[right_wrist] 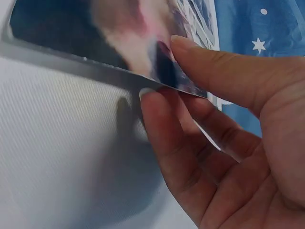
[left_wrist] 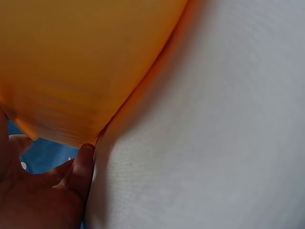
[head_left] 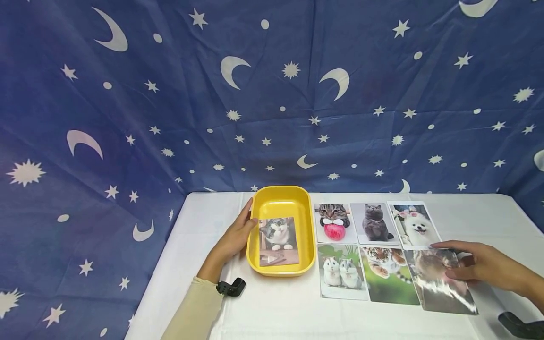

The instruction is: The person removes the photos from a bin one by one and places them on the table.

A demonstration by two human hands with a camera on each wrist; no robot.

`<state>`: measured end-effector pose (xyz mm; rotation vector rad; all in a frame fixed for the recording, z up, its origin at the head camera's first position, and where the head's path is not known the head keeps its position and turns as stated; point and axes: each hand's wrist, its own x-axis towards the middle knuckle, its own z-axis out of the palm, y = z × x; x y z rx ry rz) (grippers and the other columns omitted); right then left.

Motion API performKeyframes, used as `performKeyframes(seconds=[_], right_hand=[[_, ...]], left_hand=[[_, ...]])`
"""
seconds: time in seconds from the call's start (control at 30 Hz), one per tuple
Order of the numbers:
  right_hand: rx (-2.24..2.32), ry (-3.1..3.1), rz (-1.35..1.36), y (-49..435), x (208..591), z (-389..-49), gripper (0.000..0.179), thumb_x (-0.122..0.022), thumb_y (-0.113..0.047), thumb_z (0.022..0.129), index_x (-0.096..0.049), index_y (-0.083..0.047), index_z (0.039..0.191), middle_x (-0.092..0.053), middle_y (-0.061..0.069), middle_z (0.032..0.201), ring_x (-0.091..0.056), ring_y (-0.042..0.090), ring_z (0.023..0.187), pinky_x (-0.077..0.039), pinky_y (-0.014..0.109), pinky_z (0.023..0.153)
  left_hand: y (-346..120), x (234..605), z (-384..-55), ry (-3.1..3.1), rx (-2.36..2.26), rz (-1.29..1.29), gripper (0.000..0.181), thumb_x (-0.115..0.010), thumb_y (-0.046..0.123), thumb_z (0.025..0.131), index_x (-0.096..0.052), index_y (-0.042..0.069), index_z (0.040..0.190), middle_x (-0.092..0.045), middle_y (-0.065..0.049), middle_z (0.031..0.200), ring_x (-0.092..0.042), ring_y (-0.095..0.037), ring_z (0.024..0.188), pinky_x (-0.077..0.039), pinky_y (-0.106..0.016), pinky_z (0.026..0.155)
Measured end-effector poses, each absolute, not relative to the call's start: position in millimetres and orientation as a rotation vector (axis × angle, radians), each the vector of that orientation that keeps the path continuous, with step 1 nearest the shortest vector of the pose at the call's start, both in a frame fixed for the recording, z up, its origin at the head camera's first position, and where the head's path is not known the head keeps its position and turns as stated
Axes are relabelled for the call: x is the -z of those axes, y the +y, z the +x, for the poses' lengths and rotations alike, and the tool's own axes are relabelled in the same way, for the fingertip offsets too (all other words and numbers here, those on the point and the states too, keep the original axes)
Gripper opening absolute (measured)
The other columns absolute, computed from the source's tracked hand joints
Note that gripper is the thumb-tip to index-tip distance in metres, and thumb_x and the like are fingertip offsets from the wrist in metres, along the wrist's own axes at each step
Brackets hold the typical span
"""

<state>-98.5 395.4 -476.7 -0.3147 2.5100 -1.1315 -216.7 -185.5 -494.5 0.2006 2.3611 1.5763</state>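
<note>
My left hand holds the left side of a yellow plastic tray, its thumb at the rim. In the left wrist view, fingertips touch the tray's outer wall. A photo card of a grey-and-white kitten lies inside the tray. At the right, my right hand pinches a glossy photo card by its right side. The right wrist view shows the thumb on top of this card and fingers beneath, its edge lifted off the cloth. Glare hides part of its picture.
Beside the tray lie photo cards of a tabby cat, a grey cat, a white dog, two hamsters and a tiger cub. White cloth covers the table; a blue moon-and-star curtain hangs behind.
</note>
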Motion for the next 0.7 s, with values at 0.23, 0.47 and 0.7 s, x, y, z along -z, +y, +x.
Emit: performKeyframes(seconds=[0.23,0.47,0.7], right_hand=[[0.892,2.666,-0.152,400,471,-102,0.072,-0.077,-0.034,0.074,-0.048,-0.004,0.133,-0.056,0.012,0.108,-0.059,0.005,0.065,-0.053,0.027,0.053],[0.89,2.697,-0.319,360,446,-124,0.065,-0.076,-0.035,0.075,-0.053,-0.008,0.13,-0.06,0.013,0.106,-0.062,0.005,0.072,-0.052,0.025,0.055],[1.127,2.448,-0.567,256,423,-171,0.058,-0.075,-0.032,0.078,-0.054,-0.02,0.13,-0.058,0.012,0.112,-0.064,0.016,0.085,-0.056,0.031,0.066]], left_hand=[[-185,499,-219,2.38,-1.597,0.229,0.058,-0.04,0.031,0.1,-0.01,0.055,0.143,-0.043,0.001,0.14,-0.043,-0.021,0.128,-0.028,-0.045,0.111],[-186,499,-216,2.397,-1.57,0.207,0.057,-0.041,0.035,0.099,-0.01,0.061,0.138,-0.037,0.002,0.147,-0.035,-0.022,0.135,-0.021,-0.048,0.113],[-185,498,-216,2.406,-1.559,0.18,0.056,-0.041,0.036,0.099,-0.01,0.063,0.137,-0.033,0.003,0.15,-0.029,-0.022,0.138,-0.018,-0.048,0.114]])
